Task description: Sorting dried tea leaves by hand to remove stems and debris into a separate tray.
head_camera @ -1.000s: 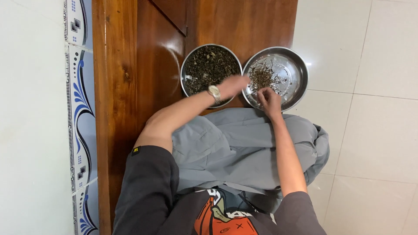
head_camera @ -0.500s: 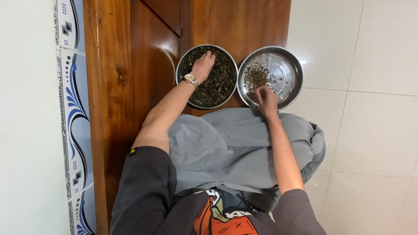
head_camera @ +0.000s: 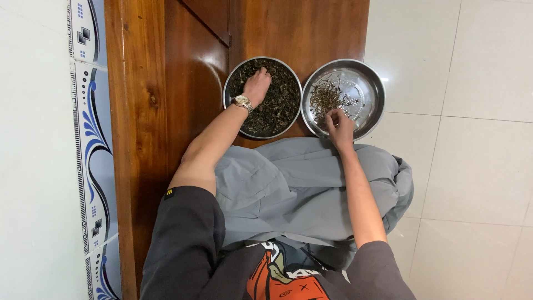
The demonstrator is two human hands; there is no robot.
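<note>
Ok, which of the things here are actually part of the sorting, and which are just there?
In use:
- left hand, in the full pan of dark leaves
- right hand, at the rim of the second pan, which holds a few stems

Just there:
- wooden door
- patterned wall tiles
- watch
- white floor tiles

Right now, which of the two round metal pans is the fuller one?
The pan on the left, under the left hand with the wristwatch: dark leaves cover it, while the right pan shows mostly bare metal.
</note>
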